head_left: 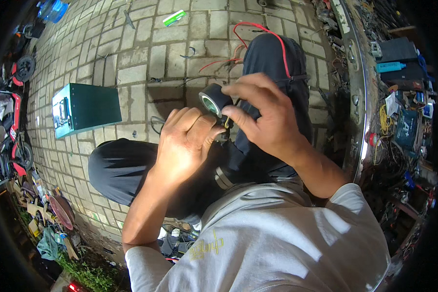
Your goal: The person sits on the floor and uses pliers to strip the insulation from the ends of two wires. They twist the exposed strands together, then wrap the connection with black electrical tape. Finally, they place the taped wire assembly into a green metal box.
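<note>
My right hand (265, 113) holds a roll of black tape (214, 100) with a greenish core, fingers curled over its top edge. My left hand (187, 141) is closed just below and left of the roll, pinching something small and dark between thumb and fingers; what it grips is mostly hidden. A thin yellowish bit shows between the two hands. Both hands are raised over my knees in dark trousers (126, 168). A red wire (267, 34) runs over my right knee and onto the paving.
A green metal box (85, 108) lies on the brick paving at the left. A green-and-white pack (174, 17) lies far ahead. A curved metal edge (360, 92) and cluttered tools and wires fill the right side. Red scooters (14, 121) stand at the far left.
</note>
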